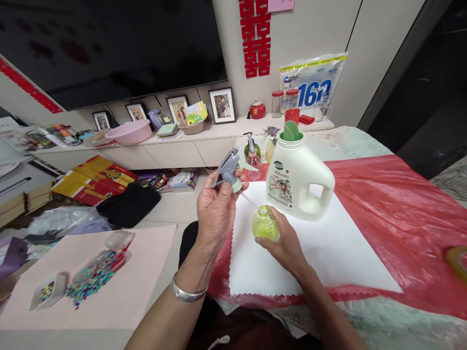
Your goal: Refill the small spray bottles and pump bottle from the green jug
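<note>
My left hand (216, 210) is closed around a grey spray-trigger head (228, 171), held up with its thin clear dip tube slanting down toward the mouth of a small yellow-green bottle (265, 224). My right hand (285, 244) grips that bottle from below and the side, above a white sheet (328, 248). The tube's tip looks just at or inside the bottle's neck. Right behind stands a large white detergent jug (297, 181) with a green cap and a side handle.
A red plastic cover (408, 214) lies over the table under the white sheet. Small pink (254, 163) and green spray bottles stand behind the jug. At left, a pink sheet (120, 287) holds coloured beads (95, 275) and a small tray. A shelf with frames and a pink basin (129, 131) runs along the wall.
</note>
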`<control>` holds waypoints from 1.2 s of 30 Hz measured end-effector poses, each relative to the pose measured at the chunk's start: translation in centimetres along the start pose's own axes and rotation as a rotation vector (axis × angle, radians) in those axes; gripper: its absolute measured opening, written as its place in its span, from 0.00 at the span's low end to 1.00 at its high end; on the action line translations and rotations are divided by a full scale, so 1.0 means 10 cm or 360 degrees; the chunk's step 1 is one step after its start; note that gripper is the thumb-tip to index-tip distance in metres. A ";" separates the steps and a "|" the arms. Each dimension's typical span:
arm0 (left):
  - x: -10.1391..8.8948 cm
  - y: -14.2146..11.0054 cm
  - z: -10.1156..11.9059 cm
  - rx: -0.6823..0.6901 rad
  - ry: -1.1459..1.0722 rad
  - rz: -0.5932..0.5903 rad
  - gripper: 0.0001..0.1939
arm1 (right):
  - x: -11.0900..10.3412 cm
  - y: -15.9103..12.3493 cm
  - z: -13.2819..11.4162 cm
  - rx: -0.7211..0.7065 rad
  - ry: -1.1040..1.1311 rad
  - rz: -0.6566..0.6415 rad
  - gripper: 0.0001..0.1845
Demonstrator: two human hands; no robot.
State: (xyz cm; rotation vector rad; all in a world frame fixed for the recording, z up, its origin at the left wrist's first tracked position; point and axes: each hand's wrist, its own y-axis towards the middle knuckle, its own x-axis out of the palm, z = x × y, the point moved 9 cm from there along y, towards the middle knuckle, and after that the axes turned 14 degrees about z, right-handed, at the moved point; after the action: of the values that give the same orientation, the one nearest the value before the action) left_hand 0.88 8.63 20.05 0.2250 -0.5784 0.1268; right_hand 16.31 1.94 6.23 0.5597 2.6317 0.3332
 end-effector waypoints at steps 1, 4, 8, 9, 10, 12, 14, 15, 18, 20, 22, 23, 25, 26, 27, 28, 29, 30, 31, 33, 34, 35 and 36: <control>0.00 -0.02 -0.07 -0.0026 0.0014 -0.0011 0.20 | 0.00 0.00 0.00 -0.0007 0.0005 0.0004 0.42; -0.01 -0.10 -0.31 -0.0123 0.0049 -0.0072 0.21 | 0.00 0.01 -0.01 -0.0019 0.0023 0.0009 0.42; -0.09 -0.21 -0.60 -0.0226 0.0156 -0.0121 0.24 | 0.01 0.01 -0.03 -0.0001 0.0040 -0.0019 0.42; -0.12 -0.24 -0.66 -0.0242 0.0187 -0.0129 0.24 | 0.01 0.01 -0.03 0.0000 0.0044 -0.0026 0.42; -0.14 -0.26 -0.71 -0.0258 0.0213 -0.0139 0.23 | 0.01 0.01 -0.03 -0.0002 0.0046 -0.0030 0.42; -0.18 -0.31 -0.80 -0.0285 0.0239 -0.0163 0.22 | 0.01 0.01 -0.04 -0.0009 0.0048 -0.0031 0.42; -0.20 -0.34 -0.86 -0.0307 0.0237 -0.0171 0.21 | 0.01 0.02 -0.04 -0.0010 0.0044 -0.0024 0.42; -0.21 -0.35 -0.88 -0.0311 0.0236 -0.0166 0.21 | 0.01 0.02 -0.03 -0.0010 0.0042 -0.0019 0.42; -0.22 -0.36 -0.89 -0.0297 0.0246 -0.0143 0.22 | 0.00 0.01 -0.04 -0.0025 0.0037 -0.0007 0.42; -0.21 -0.38 -0.90 -0.0289 0.0266 -0.0157 0.22 | 0.00 0.01 -0.05 -0.0051 0.0036 -0.0001 0.42; -0.20 -0.39 -0.92 -0.0276 0.0288 -0.0193 0.21 | -0.01 0.01 -0.07 -0.0089 0.0037 0.0013 0.42; -0.20 -0.40 -0.93 -0.0264 0.0304 -0.0205 0.20 | -0.02 0.01 -0.08 -0.0109 0.0037 0.0021 0.42; -0.22 -0.40 -0.95 -0.0236 0.0345 -0.0208 0.20 | -0.02 0.02 -0.10 -0.0136 0.0035 0.0028 0.43; -0.24 -0.40 -0.95 -0.0222 0.0366 -0.0200 0.20 | -0.02 0.02 -0.10 -0.0138 0.0033 0.0029 0.43; -0.25 -0.40 -0.95 -0.0214 0.0381 -0.0191 0.20 | -0.02 0.01 -0.09 -0.0135 0.0032 0.0026 0.44; -0.26 -0.40 -0.95 -0.0217 0.0387 -0.0190 0.20 | -0.01 0.01 -0.09 -0.0132 0.0034 0.0023 0.44; -0.26 -0.41 -0.95 -0.0229 0.0384 -0.0195 0.20 | -0.01 0.01 -0.09 -0.0127 0.0036 0.0021 0.44; -0.25 -0.42 -0.95 -0.0246 0.0378 -0.0205 0.21 | -0.01 0.01 -0.08 -0.0122 0.0038 0.0019 0.44; -0.24 -0.42 -0.95 -0.0266 0.0371 -0.0209 0.23 | 0.00 0.00 -0.08 -0.0121 0.0041 0.0022 0.43; -0.23 -0.43 -0.94 -0.0302 0.0375 -0.0187 0.25 | 0.00 0.00 -0.08 -0.0131 0.0048 0.0029 0.43; -0.22 -0.44 -0.93 -0.0309 0.0390 -0.0160 0.25 | 0.00 -0.01 -0.07 -0.0140 0.0052 0.0031 0.43; -0.23 -0.43 -0.92 -0.0307 0.0414 -0.0128 0.25 | 0.00 -0.01 -0.07 -0.0152 0.0058 0.0031 0.43; -0.23 -0.43 -0.91 -0.0297 0.0445 -0.0102 0.24 | 0.00 -0.01 -0.07 -0.0162 0.0063 0.0033 0.43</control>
State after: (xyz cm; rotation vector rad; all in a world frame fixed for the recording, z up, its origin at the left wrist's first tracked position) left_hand 4.57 6.55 10.57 0.0423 -0.3020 0.0404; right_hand 15.99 1.72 6.79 0.5522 2.6309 0.4863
